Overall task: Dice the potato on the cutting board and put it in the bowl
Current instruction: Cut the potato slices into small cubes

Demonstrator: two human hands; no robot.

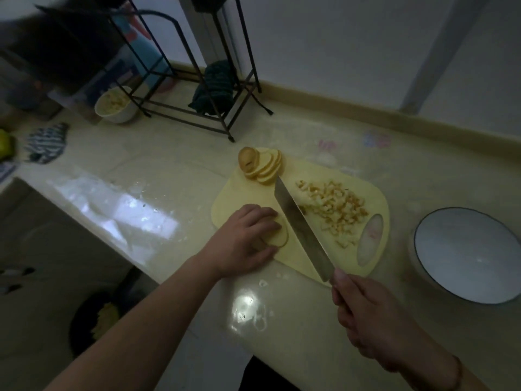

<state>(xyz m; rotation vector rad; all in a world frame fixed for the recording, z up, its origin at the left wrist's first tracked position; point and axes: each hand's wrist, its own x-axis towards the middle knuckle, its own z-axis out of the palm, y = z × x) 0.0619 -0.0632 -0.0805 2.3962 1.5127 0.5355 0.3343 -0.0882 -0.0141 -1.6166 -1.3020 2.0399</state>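
The left hand point(248, 235) presses flat pale potato slices point(277, 235) on the yellow plastic cutting board point(253, 193) to steady them, while the right hand point(366, 314) keeps its grip wrapped around the long steel knife point(298, 224) for dicing.

Dim light falls on a glossy cream worktop point(158, 176) backed by a pale wall point(338, 46). A black wire rack point(197, 80) stands at the back.
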